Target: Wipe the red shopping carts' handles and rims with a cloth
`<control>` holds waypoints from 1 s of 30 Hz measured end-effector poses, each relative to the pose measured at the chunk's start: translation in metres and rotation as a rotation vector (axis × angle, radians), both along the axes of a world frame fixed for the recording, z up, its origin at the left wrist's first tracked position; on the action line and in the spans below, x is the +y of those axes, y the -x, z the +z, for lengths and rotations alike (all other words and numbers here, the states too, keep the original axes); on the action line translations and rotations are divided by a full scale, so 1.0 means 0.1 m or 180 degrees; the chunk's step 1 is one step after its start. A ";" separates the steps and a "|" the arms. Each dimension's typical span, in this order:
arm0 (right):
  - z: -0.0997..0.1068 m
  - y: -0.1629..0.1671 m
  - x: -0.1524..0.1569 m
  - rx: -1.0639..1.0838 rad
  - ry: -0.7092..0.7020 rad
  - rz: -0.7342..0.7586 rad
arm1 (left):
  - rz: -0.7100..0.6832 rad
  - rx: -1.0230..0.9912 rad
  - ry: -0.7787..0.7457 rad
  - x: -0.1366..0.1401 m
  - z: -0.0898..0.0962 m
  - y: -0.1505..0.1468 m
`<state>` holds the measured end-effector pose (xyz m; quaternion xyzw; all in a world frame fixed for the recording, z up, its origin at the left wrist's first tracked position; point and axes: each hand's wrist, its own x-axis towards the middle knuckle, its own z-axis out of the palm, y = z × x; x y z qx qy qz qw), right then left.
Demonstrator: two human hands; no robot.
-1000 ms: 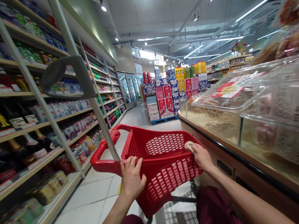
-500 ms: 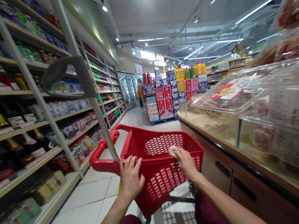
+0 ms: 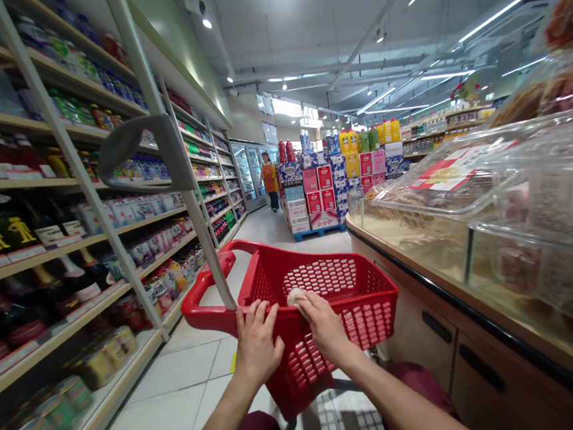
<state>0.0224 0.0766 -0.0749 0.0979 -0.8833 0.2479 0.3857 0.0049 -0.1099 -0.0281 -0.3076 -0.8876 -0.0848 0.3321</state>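
"Two hands on the cart [image 3: 302, 389] — what's changed?"

"The right hand [image 3: 322, 322] has come left along the near rim [image 3: 361, 298]. It was at the right corner; now it's just beside the left hand [image 3: 257, 343], not touching it."

"Holding anything?"

"A pale cloth [image 3: 294, 297], pinched in its fingers at the rim."

"And the left hand?"

"Same place: fingers laid over the rim, thumb apart, left of the cloth."

"What does that mean for the work?"

"I'd judge the cloth has covered most of the rim to its right — how firmly it presses, I can't tell."

"And around?"

"Shelves [image 3: 70, 182] left, a counter [image 3: 427, 296] right. Far off, someone in orange [image 3: 268, 176] is now fully in view, left of the boxes [image 3: 321, 202]."
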 end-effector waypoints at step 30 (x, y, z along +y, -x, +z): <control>-0.30 -0.20 0.53 -0.0696 -0.0148 -0.0709 | 0.0361 -0.0721 0.0857 -0.16 0.57 0.25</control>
